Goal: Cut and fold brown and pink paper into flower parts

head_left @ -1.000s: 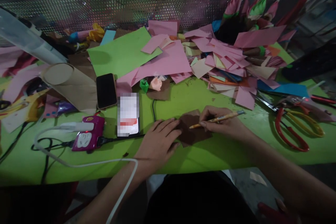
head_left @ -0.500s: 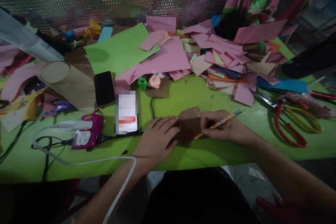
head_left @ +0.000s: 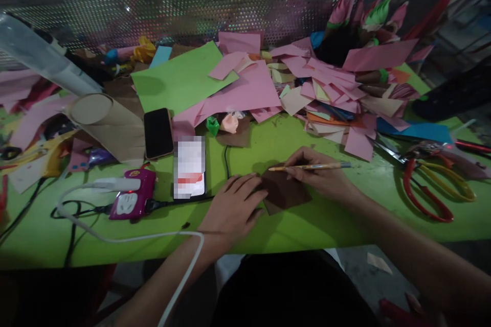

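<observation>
One slender pencil (head_left: 316,167) sits in right fingers (head_left: 298,157) over flat, angular brown paper (head_left: 286,195).

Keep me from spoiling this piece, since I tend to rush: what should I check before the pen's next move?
1. Right hand grips the yellow pen near its tip: ok.
2. Pen tip touching the brown paper: cannot tell.
3. Left hand at the paper's left edge: ok; how firmly it presses, cannot tell.
4. White cable clear of the left forearm: not ok, it crosses it in this view.
5. Red-and-yellow-handled scissors apart from the paper: ok, off to the right.
</observation>
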Tool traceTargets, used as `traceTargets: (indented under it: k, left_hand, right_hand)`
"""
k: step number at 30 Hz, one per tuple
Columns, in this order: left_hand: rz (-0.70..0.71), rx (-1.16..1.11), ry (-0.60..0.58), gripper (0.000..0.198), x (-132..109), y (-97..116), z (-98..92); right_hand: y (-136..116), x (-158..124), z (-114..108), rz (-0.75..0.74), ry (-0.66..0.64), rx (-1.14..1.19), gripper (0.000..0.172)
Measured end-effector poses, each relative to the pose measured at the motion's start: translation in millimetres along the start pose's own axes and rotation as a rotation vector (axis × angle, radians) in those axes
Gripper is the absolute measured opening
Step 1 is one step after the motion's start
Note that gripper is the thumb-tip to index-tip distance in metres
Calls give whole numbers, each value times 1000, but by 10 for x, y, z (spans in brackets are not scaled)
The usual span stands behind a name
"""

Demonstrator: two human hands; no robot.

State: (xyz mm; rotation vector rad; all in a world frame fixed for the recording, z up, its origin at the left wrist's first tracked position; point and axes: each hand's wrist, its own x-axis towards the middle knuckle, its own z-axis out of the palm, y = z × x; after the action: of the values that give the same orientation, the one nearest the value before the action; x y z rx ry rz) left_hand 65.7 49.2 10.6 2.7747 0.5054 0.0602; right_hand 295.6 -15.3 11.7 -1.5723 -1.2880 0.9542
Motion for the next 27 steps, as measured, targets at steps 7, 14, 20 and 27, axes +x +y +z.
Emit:
traceTargets:
  k: [7,14,20,27]
  left_hand:
    - [4,-6,5,34,-3,11,-24]
    - [8,-22,36,28,-10,-15,2]
    - [1,-36,27,23,-12,-29,5]
    - [-1,-14,-3,30,-39,-12,-30]
  right_hand:
    - [31,-3,-1,-22,-4,-86,23]
    - [2,-44,-26,8,-61,-92,18]
    - [-54,-129,-38,104,-182,18,13]
    - [-112,-194,-89,44,-335,12,13]
